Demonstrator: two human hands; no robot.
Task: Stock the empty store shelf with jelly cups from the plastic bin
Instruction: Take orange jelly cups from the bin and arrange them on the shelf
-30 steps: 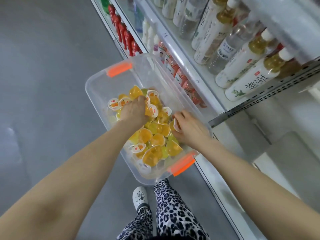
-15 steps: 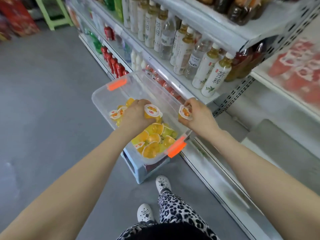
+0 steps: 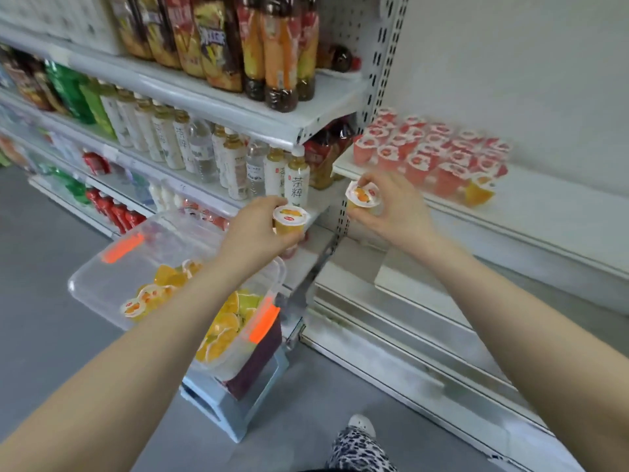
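I see the person facing the white metal store shelf (image 3: 551,206) with both bare arms stretched forward. The left hand (image 3: 253,233) grips a small orange jelly cup with a white foil lid (image 3: 289,220). Fingers and thumb are curled round its sides, the lid is up, and it is held in the air over the far right end of the clear plastic bin with orange handles (image 3: 102,284). The right hand (image 3: 391,211) pinches a second orange jelly cup (image 3: 361,196) between thumb and fingertips. Its lid is tipped toward the person, and it is held just off the shelf's left front corner, apart from the board. On the shelf a block of pink jelly cups (image 3: 432,155) stands in rows at the back left, too blurred for me to count. 1 lone orange cup (image 3: 478,193) sits at the block's front right corner, near the shelf's front edge. The bin sits on a pale blue plastic stool (image 3: 238,415) on the grey floor (image 3: 51,250). Loose orange and yellow jelly cups (image 3: 221,330) lie heaped in the bin, most of them toward its near right end. In the bay to the left of the shelf stands a row of white-labelled tea bottles (image 3: 296,178), with tall orange-labelled drink bottles (image 3: 272,46) on the board above. At the bottom edge I can see a leopard-print trouser leg (image 3: 357,453) and a white shoe (image 3: 362,422).
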